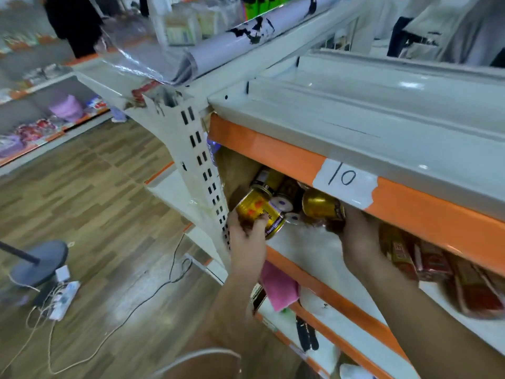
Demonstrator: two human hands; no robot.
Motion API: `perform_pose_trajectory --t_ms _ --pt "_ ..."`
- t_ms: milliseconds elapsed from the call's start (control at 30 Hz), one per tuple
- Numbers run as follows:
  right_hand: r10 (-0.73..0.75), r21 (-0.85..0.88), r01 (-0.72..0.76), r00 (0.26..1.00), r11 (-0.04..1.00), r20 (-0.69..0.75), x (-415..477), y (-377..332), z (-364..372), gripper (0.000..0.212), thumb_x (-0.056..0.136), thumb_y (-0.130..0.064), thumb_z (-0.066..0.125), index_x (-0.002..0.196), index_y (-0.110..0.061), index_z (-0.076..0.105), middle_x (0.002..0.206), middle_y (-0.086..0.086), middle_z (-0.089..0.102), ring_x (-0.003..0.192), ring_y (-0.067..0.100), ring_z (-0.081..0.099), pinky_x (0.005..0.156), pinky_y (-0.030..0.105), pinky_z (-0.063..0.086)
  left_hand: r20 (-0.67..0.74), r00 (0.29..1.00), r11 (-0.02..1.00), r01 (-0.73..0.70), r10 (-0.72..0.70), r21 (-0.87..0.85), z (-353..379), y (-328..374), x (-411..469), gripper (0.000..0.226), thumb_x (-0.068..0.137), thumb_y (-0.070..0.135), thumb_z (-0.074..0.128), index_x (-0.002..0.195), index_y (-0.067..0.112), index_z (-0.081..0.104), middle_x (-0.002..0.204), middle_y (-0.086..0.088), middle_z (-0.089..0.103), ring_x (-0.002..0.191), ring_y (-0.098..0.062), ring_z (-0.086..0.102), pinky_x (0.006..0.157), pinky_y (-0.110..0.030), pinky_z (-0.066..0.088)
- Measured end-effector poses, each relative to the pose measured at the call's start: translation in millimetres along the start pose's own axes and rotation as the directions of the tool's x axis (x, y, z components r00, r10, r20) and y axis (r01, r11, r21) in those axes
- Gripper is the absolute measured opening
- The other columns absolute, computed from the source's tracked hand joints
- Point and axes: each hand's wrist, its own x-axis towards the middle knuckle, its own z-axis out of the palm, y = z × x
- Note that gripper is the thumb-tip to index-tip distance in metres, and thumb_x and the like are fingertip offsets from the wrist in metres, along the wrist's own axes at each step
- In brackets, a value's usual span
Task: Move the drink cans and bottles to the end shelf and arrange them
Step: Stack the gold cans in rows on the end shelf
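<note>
Where the aisle opens out to the left of the left hand (247,243), a wood-patterned floor (95,192) fills the room, with more stocked shelving along its far side. On it, well left of the hands, stand a round grey stand base (38,262) and a white power strip (64,299) with cords trailing away.

Both hands reach into a white shelving unit with orange edge strips (273,149). Its bare top shelf (355,116) lies above them and carries a paper label marked "10" (345,178) just over the right hand (360,247). A perforated upright (202,170) rises beside the left hand.

The white shelf surface (308,250) runs between the two hands. Red packets (431,262) lie right of the right hand, and a pink cloth (278,287) lies one level below.

The left hand grips a tilted gold can (259,214) at the shelf's end. A second gold can (322,205) sits just above the right hand, whose fingers are shadowed, so its grip cannot be told. Dark cans (287,192) stand behind.
</note>
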Motion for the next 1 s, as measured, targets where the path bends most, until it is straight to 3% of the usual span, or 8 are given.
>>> perform_pose_trajectory --t_ms 167,300,433,533,600,733,833,1000 --pt "0.171 0.568 -0.225 0.974 0.792 0.148 -65 0 -17 0.023 0.095 -0.01 0.053 0.116 -0.004 0.061 0.134 0.022 0.064 0.115 0.034 0.066 0.103 0.048 0.053 0.13 0.991 0.999 -0.025 0.021 0.027 -13 3 -34 0.064 0.086 0.043 0.063 0.145 0.03 0.044 0.128 0.002 0.062 0.113 -0.018 0.064 0.097 -0.041 0.05" --pt "0.25 0.567 -0.331 0.943 0.755 0.217 -113 1 -52 0.046 0.085 -0.028 0.057 0.125 -0.007 0.061 0.132 0.019 0.066 0.118 0.037 0.065 0.101 0.041 0.054 0.245 0.968 0.997 0.068 -0.054 -0.046 -14 -4 -72 0.086 0.069 0.055 0.063 0.15 0.042 0.039 0.131 0.003 0.061 0.115 -0.023 0.064 0.105 -0.051 0.048" --pt "0.201 0.581 -0.287 0.957 0.761 0.209 -158 0 -95 0.066 0.054 -0.041 0.093 0.112 -0.015 0.075 0.118 0.014 0.068 0.097 0.027 0.067 0.071 0.029 0.058 0.424 0.905 0.982 0.12 -0.048 -0.144 9 -17 -105 0.05 0.076 0.04 0.063 0.123 0.025 0.065 0.107 -0.005 0.074 0.094 -0.024 0.069 0.079 -0.04 0.055" --pt "0.146 0.643 -0.238 0.97 0.728 0.193 -193 -10 -133 0.075 0.045 -0.036 0.102 0.11 -0.008 0.078 0.12 0.019 0.07 0.096 0.03 0.071 0.078 0.031 0.062 0.53 0.846 0.97 0.175 -0.061 -0.168 35 -29 -139 0.027 0.091 0.028 0.06 0.116 0.019 0.065 0.098 -0.005 0.074 0.086 -0.018 0.07 0.07 -0.034 0.057" --pt "0.13 0.669 -0.218 0.975 0.71 0.179 -210 -20 -162 0.089 0.049 -0.027 0.1 0.126 0.002 0.067 0.126 0.025 0.066 0.101 0.037 0.071 0.084 0.039 0.062 0.61 0.788 0.974 0.194 -0.085 -0.115 52 -34 -164 0.036 0.09 0.035 0.064 0.123 0.021 0.063 0.106 -0.006 0.074 0.093 -0.019 0.072 0.081 -0.038 0.059" --pt "0.128 0.522 -0.154 0.988 0.839 0.086 -241 -38 -231 0.102 0.043 -0.037 0.099 0.13 0.0 0.059 0.122 0.022 0.069 0.096 0.032 0.071 0.078 0.041 0.06 0.72 0.69 0.995 0.001 -0.071 0.097 94 -41 -214 0.068 0.076 0.059 0.076 0.137 0.04 0.051 0.125 0.006 0.071 0.11 -0.015 0.071 0.102 -0.043 0.053" --pt "0.087 0.33 -0.07 0.995 0.941 -0.039 -264 -51 -293 0.093 0.047 -0.046 0.097 0.123 -0.005 0.063 0.117 0.016 0.072 0.08 0.019 0.067 0.069 0.029 0.051 0.784 0.62 0.984 -0.116 -0.033 0.134 136 -46 -259 0.05 0.083 0.048 0.079 0.127 0.045 0.056 0.115 0.014 0.074 0.104 -0.007 0.072 0.092 -0.032 0.056" --pt "0.008 0.164 0.033 0.969 0.986 -0.246 -305 -62 -419 0.082 0.051 -0.023 0.089 0.126 -0.009 0.06 0.104 0.015 0.075 0.088 0.027 0.074 0.071 0.032 0.058 0.847 0.528 0.963 -0.195 -0.055 0.184 208 -62 -352 0.036 0.086 0.03 0.082 0.118 0.032 0.066 0.106 0.007 0.078 0.094 -0.009 0.075 0.08 -0.027 0.056"
